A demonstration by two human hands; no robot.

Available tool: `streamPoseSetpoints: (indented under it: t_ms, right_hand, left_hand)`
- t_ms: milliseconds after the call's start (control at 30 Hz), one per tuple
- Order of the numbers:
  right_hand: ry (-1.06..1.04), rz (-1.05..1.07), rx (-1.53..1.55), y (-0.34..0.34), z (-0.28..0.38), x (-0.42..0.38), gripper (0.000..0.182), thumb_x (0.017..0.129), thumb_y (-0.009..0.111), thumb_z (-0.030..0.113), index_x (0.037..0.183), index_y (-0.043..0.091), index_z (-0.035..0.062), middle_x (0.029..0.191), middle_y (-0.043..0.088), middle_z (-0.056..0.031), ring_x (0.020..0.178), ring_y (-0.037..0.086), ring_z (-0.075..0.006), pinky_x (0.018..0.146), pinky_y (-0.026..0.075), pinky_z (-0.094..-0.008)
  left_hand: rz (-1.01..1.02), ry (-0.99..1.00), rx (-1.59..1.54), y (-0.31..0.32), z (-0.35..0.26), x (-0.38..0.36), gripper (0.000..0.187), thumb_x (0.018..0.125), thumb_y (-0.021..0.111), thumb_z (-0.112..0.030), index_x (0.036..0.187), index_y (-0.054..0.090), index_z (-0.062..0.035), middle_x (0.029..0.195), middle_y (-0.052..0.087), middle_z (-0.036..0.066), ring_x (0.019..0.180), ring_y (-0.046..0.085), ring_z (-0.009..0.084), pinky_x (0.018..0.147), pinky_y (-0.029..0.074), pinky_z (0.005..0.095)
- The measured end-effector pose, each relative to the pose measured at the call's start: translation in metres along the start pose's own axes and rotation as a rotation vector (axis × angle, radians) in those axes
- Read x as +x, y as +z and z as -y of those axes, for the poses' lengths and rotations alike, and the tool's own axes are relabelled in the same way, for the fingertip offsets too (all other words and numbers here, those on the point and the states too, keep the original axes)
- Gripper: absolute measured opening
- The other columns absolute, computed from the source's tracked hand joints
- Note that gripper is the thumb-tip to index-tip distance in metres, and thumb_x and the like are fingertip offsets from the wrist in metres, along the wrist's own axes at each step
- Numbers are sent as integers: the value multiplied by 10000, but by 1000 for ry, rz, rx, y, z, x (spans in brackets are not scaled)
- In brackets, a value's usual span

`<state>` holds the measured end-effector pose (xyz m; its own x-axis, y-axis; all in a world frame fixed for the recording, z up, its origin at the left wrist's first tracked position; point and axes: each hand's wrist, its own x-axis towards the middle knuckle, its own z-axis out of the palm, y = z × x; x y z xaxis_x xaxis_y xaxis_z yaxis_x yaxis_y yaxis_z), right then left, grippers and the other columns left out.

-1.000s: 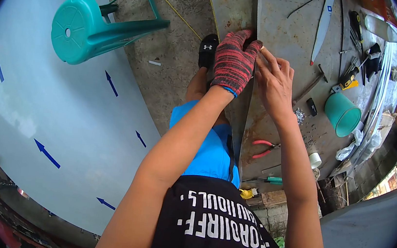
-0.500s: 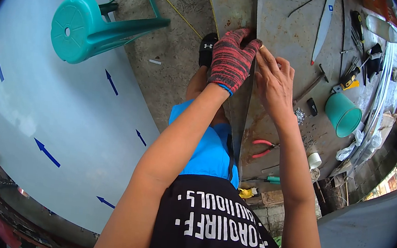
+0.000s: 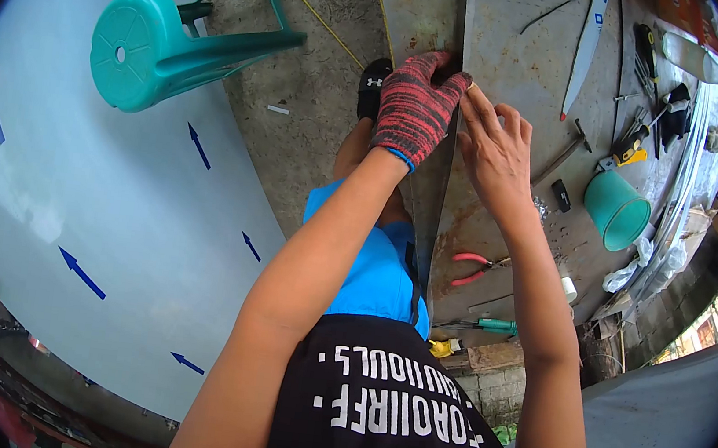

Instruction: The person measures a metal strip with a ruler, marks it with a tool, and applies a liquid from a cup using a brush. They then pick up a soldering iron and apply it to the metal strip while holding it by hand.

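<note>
A long metal strip (image 3: 445, 172) with a raised edge runs along the near side of the rusty metal sheet (image 3: 518, 74). My left hand (image 3: 414, 109), in a red and black knit glove, is closed on this strip, thumb and fingers around its edge. Just to the right, my bare right hand (image 3: 496, 147) rests by the strip with its fingers stretched out and slightly apart, the fingertips close to the gloved thumb. No object shows in the right hand.
Right of my hands lie a hammer (image 3: 567, 155), red-handled pliers (image 3: 480, 269), a green cup (image 3: 615, 211), a saw blade (image 3: 585, 55) and screwdrivers (image 3: 645, 46). A green stool (image 3: 153, 50) lies at the left by a large pale sheet (image 3: 153, 245) with blue arrows.
The view has shifted slightly, so the tools and stool appear a little displaced. Both hands keep nearly the same place on the strip.
</note>
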<state>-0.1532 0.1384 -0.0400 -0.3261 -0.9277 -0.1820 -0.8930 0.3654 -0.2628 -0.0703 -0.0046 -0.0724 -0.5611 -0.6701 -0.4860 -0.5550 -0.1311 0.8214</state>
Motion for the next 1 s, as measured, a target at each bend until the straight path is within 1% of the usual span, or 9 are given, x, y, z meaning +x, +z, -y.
streamPoseSetpoints:
  t_ms: [33,167,233,467,633,667,767,800,1000]
  right_hand:
    - [2,-3,0,0,0,0,647,820,711,125,1440,530,169,1442,494,54,1132,497,-228,1017,391,-384]
    - [15,-4,2,0,1,0,662,810,706,115,1445,527,167,1442,495,56,1133,497,-230,1018,392,-386]
    - [18,-9,8,0,1,0,666,807,705,113,1446,526,166,1442,495,56,1133,498,-230,1019,392,-386]
    - [11,-31,58,-2,0,0,654,827,679,104,1458,513,144,1481,477,52,1116,502,-233,989,402,-388]
    - [47,-105,179,-10,2,-3,586,827,666,98,1403,558,92,1481,496,32,1103,517,-243,954,425,-389]
    - [73,-137,221,-14,3,-5,552,822,669,66,1367,580,71,1455,527,-1,1100,532,-259,948,436,-403]
    - [167,-209,331,-26,4,-15,562,802,681,21,1354,584,68,1424,554,-31,1111,542,-277,952,440,-413]
    - [181,-218,327,-29,3,-20,562,802,681,21,1354,584,68,1424,554,-31,1111,542,-277,952,440,-413]
    - [309,-294,408,-37,5,-60,542,788,692,-9,1316,597,67,1332,593,-71,1129,545,-301,954,441,-414]
  left_hand:
    - [16,-24,-37,-1,-1,0,400,886,742,-268,1173,700,8,1129,688,234,1035,681,351,942,528,406]
    - [38,-47,-51,-3,-5,1,392,887,737,-262,1174,702,3,1127,691,226,1038,682,339,942,528,396]
    - [26,-10,26,-3,-3,2,382,921,718,-261,1210,697,-12,1047,747,172,948,721,236,866,556,346]
    - [40,-5,-10,-3,-5,2,351,920,730,-231,1189,700,-8,1021,749,150,909,707,196,852,555,330]
    - [48,-9,-72,-4,-7,1,363,919,740,-206,1202,685,15,1044,744,124,921,688,168,852,551,320]
    - [62,-18,-63,-4,-5,1,383,925,733,-199,1225,668,31,1089,732,132,956,679,172,869,544,319]
    - [49,-75,-88,-4,-16,-3,395,929,729,-188,1244,655,38,1134,717,137,993,666,172,892,534,315]
    - [64,-72,-68,-5,-18,-3,397,934,722,-173,1258,646,44,1167,704,137,1017,655,176,916,525,317]
    - [67,-40,-21,-4,-8,2,390,945,709,-162,1269,639,43,1179,696,136,1032,647,185,948,515,325]
